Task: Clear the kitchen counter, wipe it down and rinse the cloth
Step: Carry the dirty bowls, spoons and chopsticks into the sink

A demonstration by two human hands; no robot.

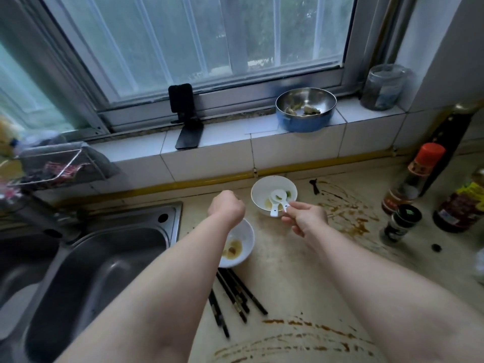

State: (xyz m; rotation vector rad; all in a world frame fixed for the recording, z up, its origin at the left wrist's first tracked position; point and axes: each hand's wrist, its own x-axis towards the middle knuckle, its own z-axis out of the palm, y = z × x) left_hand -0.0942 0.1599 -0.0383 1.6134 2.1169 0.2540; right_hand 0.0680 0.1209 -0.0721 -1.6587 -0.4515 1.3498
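Window [199,43] spans the wall behind the sink [104,271]. Its tiled sill carries a blue-sided steel bowl [303,124] with scraps, well right of the sink.

Counter [288,279] – pale stone, starting at the sink's right rim. Brown sauce streaks [351,216] far right of the sink, more streaks nearer the person.

Both bare forearms reach out over the counter, right of the sink.

Left hand [226,205] – seen from the back, fingers curled under. Cannot tell if it holds anything. It hangs above the near bowl [245,237], which sits just right of the sink's rim with brown dregs inside.

Right hand [305,221] pinches the handle of a white spoon [279,196] between thumb and fingertips, other fingers loosely spread. The spoon's head lies in the far bowl [262,189], farther right of the sink and close to the wall.

Sauce bottles [416,176] stand at the counter's far right, well away from the sink.

Dark chopsticks [235,297] lie loose on the counter, just right of the sink, on the person's side of the near bowl.
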